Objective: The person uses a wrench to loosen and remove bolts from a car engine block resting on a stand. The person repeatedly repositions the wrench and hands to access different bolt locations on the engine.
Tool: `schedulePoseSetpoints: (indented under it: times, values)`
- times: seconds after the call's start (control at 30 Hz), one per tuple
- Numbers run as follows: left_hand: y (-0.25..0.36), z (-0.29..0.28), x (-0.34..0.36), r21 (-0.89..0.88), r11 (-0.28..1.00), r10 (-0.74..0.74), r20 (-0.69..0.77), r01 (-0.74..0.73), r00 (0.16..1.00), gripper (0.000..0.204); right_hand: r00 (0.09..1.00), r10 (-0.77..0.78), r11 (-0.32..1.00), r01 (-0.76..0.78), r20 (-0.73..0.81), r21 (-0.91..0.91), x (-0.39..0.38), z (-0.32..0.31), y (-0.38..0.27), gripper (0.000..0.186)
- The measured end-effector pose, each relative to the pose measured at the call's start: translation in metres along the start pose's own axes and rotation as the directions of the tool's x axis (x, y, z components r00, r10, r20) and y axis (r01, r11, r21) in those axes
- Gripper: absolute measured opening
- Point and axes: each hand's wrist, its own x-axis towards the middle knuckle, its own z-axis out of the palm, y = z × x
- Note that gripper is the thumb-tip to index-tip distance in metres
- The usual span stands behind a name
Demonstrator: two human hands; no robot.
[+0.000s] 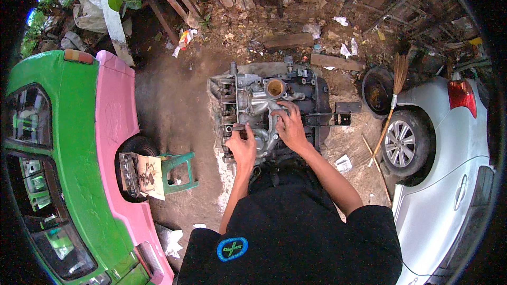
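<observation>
In front of me a car engine (319,92) sits low on the ground. On its upper side is a silvery intake manifold (257,106) with curved runners and a round opening (275,88). My right hand (289,127) bends its fingers over the manifold's right side, gripping a runner. My left hand (242,145) is at the left near edge, its thumb and fingers curled around a small dark part (238,126) that I cannot make out. The hands cover some of the metal beneath them.
A green and pink vehicle (68,100) stands left, a silver car (449,142) right. Near the pink side, a green stool (179,171) stands by a metal engine part (128,174) and cardboard (151,177). A broom (393,95) leans by a black basin (376,92).
</observation>
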Motion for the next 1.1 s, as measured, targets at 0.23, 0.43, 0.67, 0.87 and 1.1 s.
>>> schedulePoseSetpoints:
  times: [0.23,0.43,0.67,0.87,1.1]
  values:
    - [0.009,0.001,0.002,-0.056,0.998,-0.019,0.034,0.021,0.999,0.024,1.0,0.008,1.0,-0.008,0.021,-0.003,-0.001,-0.002,-0.001,0.022]
    - [0.024,-0.003,0.011,0.118,0.99,0.064,0.099,-0.076,0.993,0.021,1.0,0.002,1.0,-0.002,0.017,0.007,0.0,-0.002,0.0,0.022]
    - [0.016,-0.002,0.007,0.031,0.998,0.048,0.016,-0.048,0.999,0.018,1.0,0.016,1.0,-0.016,0.013,-0.008,0.0,-0.001,0.0,0.023]
    - [0.0,-0.002,0.002,-0.036,0.999,-0.039,-0.062,0.037,0.997,0.017,1.0,0.02,1.0,-0.02,0.012,0.009,0.0,0.0,0.0,0.026]
    - [0.003,-0.005,0.008,-0.005,1.0,-0.016,-0.005,0.016,1.0,0.016,1.0,0.008,1.0,-0.008,0.023,0.004,0.0,-0.002,0.0,0.025]
